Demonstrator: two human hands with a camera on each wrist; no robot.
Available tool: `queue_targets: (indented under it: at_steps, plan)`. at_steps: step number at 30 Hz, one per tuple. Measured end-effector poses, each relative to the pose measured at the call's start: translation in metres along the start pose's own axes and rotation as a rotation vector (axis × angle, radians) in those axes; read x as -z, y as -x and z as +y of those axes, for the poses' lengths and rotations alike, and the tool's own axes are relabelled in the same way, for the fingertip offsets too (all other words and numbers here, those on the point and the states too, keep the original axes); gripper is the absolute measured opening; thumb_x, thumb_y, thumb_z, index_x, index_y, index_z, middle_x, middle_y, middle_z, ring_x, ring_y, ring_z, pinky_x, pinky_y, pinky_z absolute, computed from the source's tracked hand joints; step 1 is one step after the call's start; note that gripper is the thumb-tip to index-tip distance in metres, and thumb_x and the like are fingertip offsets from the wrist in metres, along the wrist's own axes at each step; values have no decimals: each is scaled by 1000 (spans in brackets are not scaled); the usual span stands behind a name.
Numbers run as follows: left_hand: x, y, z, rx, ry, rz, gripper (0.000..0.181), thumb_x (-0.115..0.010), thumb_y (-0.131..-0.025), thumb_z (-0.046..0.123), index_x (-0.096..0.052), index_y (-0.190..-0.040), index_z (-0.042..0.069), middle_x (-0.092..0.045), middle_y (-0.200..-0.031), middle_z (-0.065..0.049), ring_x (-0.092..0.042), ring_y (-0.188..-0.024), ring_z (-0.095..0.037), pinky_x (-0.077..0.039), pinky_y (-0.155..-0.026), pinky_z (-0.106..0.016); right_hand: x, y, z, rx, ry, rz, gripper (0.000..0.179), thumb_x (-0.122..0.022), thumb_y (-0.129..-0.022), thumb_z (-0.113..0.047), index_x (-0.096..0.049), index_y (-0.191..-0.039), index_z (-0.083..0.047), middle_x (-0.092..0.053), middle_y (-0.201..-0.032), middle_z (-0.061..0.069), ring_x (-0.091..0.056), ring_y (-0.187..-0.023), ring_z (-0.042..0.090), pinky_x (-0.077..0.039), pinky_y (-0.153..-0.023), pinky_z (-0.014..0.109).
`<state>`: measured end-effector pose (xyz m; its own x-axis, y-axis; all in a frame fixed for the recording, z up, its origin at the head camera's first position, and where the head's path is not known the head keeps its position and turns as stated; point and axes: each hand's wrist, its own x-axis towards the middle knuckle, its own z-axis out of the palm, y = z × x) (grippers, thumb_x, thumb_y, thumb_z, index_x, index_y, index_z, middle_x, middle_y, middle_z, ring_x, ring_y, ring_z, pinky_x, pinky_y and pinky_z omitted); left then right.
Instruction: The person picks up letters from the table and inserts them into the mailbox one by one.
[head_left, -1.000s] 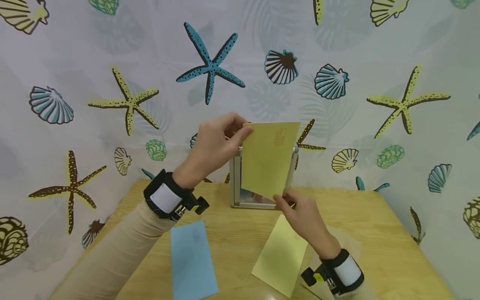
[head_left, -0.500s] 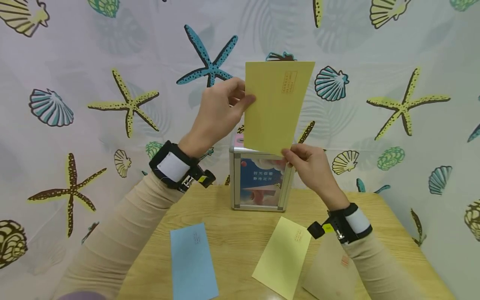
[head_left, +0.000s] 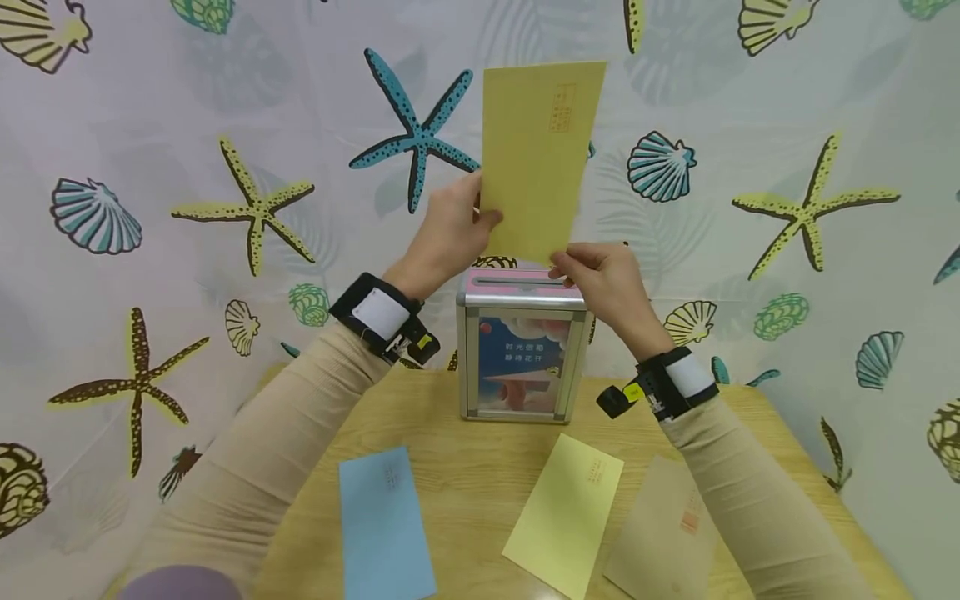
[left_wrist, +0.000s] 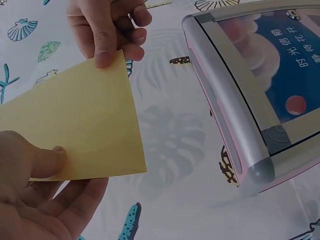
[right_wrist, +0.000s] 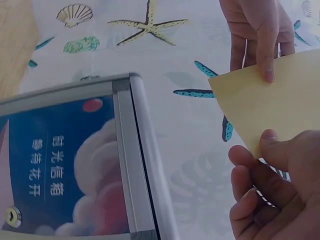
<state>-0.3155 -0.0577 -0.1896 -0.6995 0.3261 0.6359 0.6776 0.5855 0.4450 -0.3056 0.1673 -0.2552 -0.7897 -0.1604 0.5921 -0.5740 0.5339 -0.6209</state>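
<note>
Upright in the air hangs a yellow envelope (head_left: pixel 536 158) with a small red printed block near its top right. My left hand (head_left: pixel 453 225) pinches its left edge between thumb and fingers. The lower right corner is pinched by my right hand (head_left: pixel 603 279). Both wrist views show thumbs on the paper's near face and fingers behind. Below the envelope stands a metal-framed letter box (head_left: pixel 522 362), its pink top carrying a long slot (head_left: pixel 517 282). In the left wrist view the envelope's lower edge is apart from the box (left_wrist: pixel 227 90).
A blue envelope (head_left: pixel 386 525) lies on the wooden table (head_left: pixel 465 492) at the left. A second yellow envelope (head_left: pixel 564 517) and a brown envelope (head_left: pixel 663 533) lie at the right. A patterned curtain (head_left: pixel 337 67) hangs behind the box.
Both hands have raised the yellow envelope from in front of the letter box to above it. The box's front and slotted top now show. The envelopes on the table have stayed put.
</note>
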Motion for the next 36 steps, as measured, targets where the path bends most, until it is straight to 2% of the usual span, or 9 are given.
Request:
queue_targets:
  at_steps: [3,9,16,21,30,36]
  plan:
    - [-5,-3,-6,11,-11,7,30,-58,-98,8,-52,-126,0,-65,-115,-16,-63,-103,-20,-55,-80,-29,0,-6,2,-17,53,-16,26,-60,-98,-29,-76,-98,-8,-73,-87,13,-63,-78,19,-47,-67,37]
    - [-18,-6,-21,60,-2,29,32,-58,-98,10,-51,-128,0,-64,-117,-16,-64,-103,-20,-55,-81,-30,1,-15,7,-29,136,-42,25,-63,-96,-28,-76,-97,-6,-73,-96,14,-65,-92,25,-51,-78,46]
    - [-39,-4,-33,64,31,14,31,-57,-98,10,-53,-129,3,-65,-122,-14,-66,-102,-18,-56,-82,-28,0,-20,15,-44,214,-78,22,-64,-95,-22,-71,-85,-4,-72,-86,14,-64,-84,28,-50,-75,47]
    - [-48,0,-38,56,53,3,34,-58,-98,10,-52,-131,5,-64,-124,-14,-64,-104,-18,-55,-82,-28,0,-23,22,-77,222,-78,18,-65,-93,-18,-71,-87,-2,-72,-90,16,-65,-90,29,-52,-78,48]
    - [-58,5,-52,79,51,-26,32,-58,-98,13,-52,-129,6,-64,-122,-13,-63,-103,-18,-55,-81,-30,-6,-25,36,-66,231,-98,15,-67,-92,-15,-73,-88,-1,-73,-90,16,-66,-86,27,-51,-73,45]
    - [-60,4,-56,68,55,-35,33,-58,-98,12,-51,-129,3,-64,-118,-15,-63,-103,-19,-55,-81,-32,-6,-25,38,-71,240,-110,15,-67,-92,-16,-73,-86,-2,-73,-88,15,-65,-84,25,-49,-71,44]
